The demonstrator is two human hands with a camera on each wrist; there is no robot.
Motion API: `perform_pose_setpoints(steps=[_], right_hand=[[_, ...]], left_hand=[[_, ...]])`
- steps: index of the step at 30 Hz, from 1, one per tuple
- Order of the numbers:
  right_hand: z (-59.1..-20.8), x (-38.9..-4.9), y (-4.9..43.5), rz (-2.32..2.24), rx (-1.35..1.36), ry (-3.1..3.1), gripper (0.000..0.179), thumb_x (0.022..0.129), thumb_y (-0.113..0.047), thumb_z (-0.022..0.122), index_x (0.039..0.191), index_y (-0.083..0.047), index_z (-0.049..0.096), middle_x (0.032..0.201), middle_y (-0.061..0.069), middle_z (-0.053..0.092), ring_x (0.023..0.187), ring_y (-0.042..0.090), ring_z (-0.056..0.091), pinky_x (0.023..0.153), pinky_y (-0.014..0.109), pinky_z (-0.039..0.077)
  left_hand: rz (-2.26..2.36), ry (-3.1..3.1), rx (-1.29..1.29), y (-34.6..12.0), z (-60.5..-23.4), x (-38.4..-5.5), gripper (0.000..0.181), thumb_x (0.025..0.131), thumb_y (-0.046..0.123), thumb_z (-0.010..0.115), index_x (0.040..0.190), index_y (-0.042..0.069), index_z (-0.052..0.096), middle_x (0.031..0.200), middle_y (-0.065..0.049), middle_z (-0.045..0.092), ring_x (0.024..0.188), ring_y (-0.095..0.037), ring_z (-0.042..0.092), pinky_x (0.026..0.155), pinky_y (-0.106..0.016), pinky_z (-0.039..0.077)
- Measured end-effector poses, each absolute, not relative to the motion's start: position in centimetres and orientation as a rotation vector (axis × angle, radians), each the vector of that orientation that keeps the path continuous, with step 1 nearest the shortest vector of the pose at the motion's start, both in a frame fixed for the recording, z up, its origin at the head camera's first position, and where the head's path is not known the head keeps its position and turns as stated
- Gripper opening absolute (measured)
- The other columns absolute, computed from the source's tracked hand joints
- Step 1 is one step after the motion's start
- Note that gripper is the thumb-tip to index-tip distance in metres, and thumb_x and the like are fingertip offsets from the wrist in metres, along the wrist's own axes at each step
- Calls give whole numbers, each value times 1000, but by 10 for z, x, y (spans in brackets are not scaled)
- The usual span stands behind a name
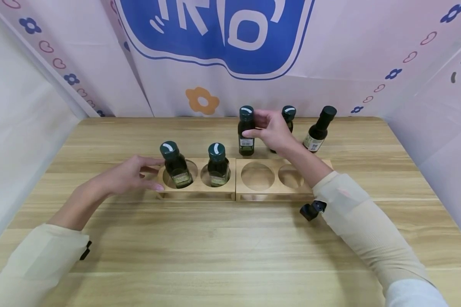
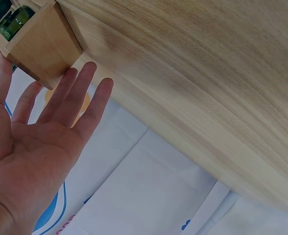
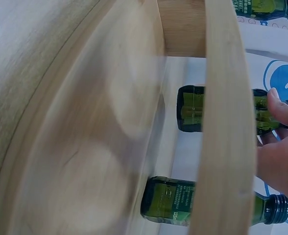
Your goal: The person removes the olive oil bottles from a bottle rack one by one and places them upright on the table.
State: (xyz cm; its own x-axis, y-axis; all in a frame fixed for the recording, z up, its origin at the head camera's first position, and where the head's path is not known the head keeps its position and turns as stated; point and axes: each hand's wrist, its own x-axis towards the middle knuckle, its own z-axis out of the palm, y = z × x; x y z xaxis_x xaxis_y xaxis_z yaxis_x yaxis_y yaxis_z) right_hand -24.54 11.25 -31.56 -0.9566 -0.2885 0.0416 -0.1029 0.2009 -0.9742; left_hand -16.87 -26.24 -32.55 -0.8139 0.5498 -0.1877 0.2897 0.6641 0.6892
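A wooden rack (image 1: 196, 196) with round holes stands mid-table, with a matching rack section (image 1: 247, 197) against its right end. Dark green bottles stand in the two left holes, a left bottle (image 1: 178, 170) and a second bottle (image 1: 218, 168). My left hand (image 1: 128, 177) is at the rack's left end, its fingers mostly straight and thumb touching the edge (image 2: 43, 49). Behind the racks, my right hand (image 1: 274, 130) grips a green bottle (image 1: 246, 128) between thumb and fingers. In the right wrist view that gripped bottle (image 3: 190, 108) hangs upright above the table.
Behind my right hand stands another green-capped bottle (image 1: 289, 114), partly hidden. To its right is a black-capped bottle (image 1: 319, 130) with a pale label. The right section's two holes show bare rims. A printed white cloth (image 1: 169, 85) hangs along the table's back edge.
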Motion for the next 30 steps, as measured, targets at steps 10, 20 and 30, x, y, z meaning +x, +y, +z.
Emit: perform_pose_setpoints(steps=[10, 20, 30], right_hand=[[-321, -250, 112, -1890, -376, 2259, 57, 92, 10, 72, 146, 2, 55, 141, 22, 62, 132, 31, 60, 108, 35, 52], [-326, -253, 110, -1915, -379, 2239, 53, 90, 11, 73, 141, 4, 60, 139, 22, 64, 129, 31, 63, 105, 35, 54], [-326, -256, 109, -1896, -357, 2263, 52, 90, 9, 75, 139, 3, 62, 137, 20, 66, 127, 30, 64, 104, 36, 55]], left_hand=[[941, 2499, 674, -262, -325, -169, 69, 90, 10, 81, 143, -18, 47, 150, -38, 44, 124, -58, 56, 101, -69, 48], [944, 2505, 688, -263, -327, -169, 68, 90, 9, 81, 142, -18, 48, 149, -38, 45, 123, -58, 57, 100, -69, 49], [935, 2509, 688, -262, -326, -169, 68, 90, 10, 81, 142, -18, 48, 149, -38, 45, 123, -58, 57, 100, -69, 48]])
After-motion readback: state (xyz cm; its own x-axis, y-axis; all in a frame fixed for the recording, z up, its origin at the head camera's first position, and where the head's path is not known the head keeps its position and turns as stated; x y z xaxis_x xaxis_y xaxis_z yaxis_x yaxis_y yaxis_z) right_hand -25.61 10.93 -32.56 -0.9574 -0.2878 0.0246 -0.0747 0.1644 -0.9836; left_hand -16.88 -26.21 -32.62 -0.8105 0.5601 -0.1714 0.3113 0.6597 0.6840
